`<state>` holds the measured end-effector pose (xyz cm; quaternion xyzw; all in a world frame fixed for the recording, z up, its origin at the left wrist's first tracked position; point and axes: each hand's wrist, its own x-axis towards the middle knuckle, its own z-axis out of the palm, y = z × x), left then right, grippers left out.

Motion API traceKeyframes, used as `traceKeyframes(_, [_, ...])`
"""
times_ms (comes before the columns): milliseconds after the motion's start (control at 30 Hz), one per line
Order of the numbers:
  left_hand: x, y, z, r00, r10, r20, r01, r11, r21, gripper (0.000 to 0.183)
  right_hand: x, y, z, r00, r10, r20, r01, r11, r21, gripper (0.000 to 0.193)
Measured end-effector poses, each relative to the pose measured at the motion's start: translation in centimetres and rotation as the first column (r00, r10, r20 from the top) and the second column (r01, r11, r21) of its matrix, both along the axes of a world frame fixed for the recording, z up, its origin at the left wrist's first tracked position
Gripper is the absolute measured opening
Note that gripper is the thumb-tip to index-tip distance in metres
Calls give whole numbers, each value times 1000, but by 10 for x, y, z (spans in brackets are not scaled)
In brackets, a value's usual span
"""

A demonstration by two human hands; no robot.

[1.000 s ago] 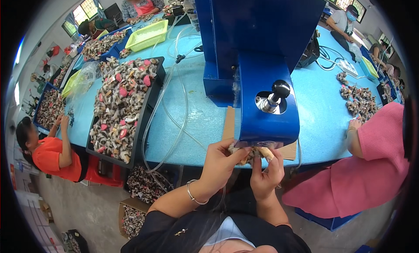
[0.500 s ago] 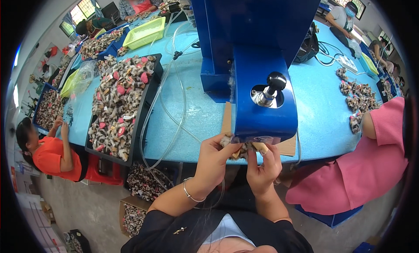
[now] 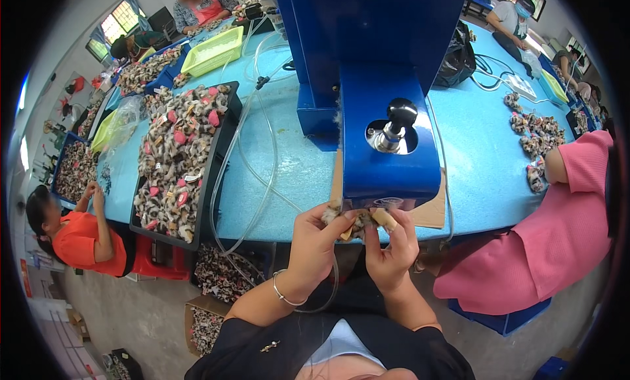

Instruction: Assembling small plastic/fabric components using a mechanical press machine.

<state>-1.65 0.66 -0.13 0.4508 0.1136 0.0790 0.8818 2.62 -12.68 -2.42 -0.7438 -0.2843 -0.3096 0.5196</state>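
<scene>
Between my hands is a small furry plush piece point(image 3: 356, 228) in grey, brown and cream, right at the lower front of a blue machine point(image 3: 387, 173). My left hand point(image 3: 315, 241) pinches its left side with thumb and forefinger. On the other side, the thumb and fingers of my right hand point(image 3: 392, 252) close on the same plush; a tan wrap covers one of these fingertips. The machine's head overhangs the plush, so its far side is hidden. A black-knobbed metal part point(image 3: 400, 114) sits in the machine's front opening.
Left of the machine, a black tray point(image 3: 220, 134) heaped with plush pieces stands on the blue table point(image 3: 295, 176); clear hoses point(image 3: 272, 140) run between. A person in pink point(image 3: 525, 249) sits close on my right. More plush pieces point(image 3: 538, 137) lie beyond, and a yellow-green basket point(image 3: 213, 52) stands farther back.
My view has shifted slightly, so the machine appears a little farther left. Both hands keep their hold on the plush, with only small finger movement.
</scene>
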Motion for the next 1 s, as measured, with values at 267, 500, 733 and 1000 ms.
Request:
traceKeyframes(267, [-10,-20,-27,991,-72,-116,79,995,61,24,-15,-22,-15,949,42,-312,-52,998,-25,37])
traceKeyframes(500, [1,-40,-18,950,-268,-159,285,954,90,46,74,-94,-19,891,-163,-425,157,986,-50,27])
traceKeyframes(733, [-16,16,-9,980,-65,-191,145,884,445,26,341,-265,-48,660,-706,-257,628,706,-326,39])
traceKeyframes(1000, [-77,112,9,745,662,-84,-426,569,703,10,519,-310,-85,622,-717,-316,493,671,-553,36])
